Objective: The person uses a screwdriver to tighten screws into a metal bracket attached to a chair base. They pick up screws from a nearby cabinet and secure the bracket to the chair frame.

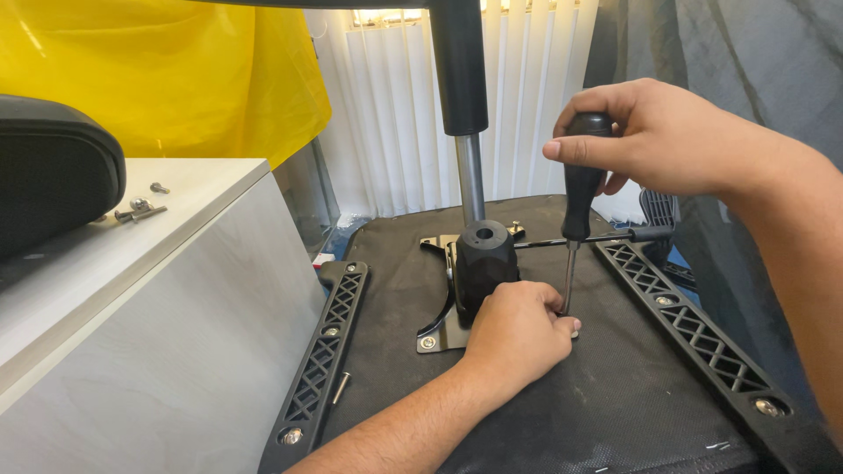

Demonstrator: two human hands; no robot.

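My right hand (667, 136) grips the black handle of a screwdriver (581, 189) held upright, its shaft pointing down at the underside of an upturned chair seat (606, 395). My left hand (518, 333) rests on the seat with its fingers pinched around the screwdriver tip, beside the black tilt mechanism (483, 263) and its metal plate (439, 338). What lies under the tip is hidden by my fingers. A gas lift column (463, 114) rises from the mechanism.
Black lattice armrest brackets run along the seat's left (325, 360) and right (694, 329) sides. A loose screw (341, 386) lies on the seat. A white cabinet (149, 316) at left carries bolts (136, 209) and a black cushion (53, 171). Yellow plastic (176, 70) hangs behind.
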